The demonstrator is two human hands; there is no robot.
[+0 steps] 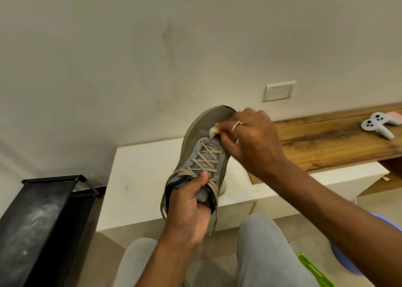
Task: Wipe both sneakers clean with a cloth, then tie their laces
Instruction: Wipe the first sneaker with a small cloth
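A grey and tan sneaker is held up in the air, toe pointing away, its tan laces threaded and loose at the ends. My left hand grips it at the tongue and collar, thumb on the laces. My right hand presses a small white cloth against the toe area on the shoe's right side; most of the cloth is hidden under my fingers. A pale bit of something shows behind the shoe on the ledge; I cannot tell what it is.
A white ledge runs below the shoe, with a wooden shelf to the right carrying a grey game controller. A black rack stands left. My grey-trousered knees are below; a purple and green object lies at the lower right.
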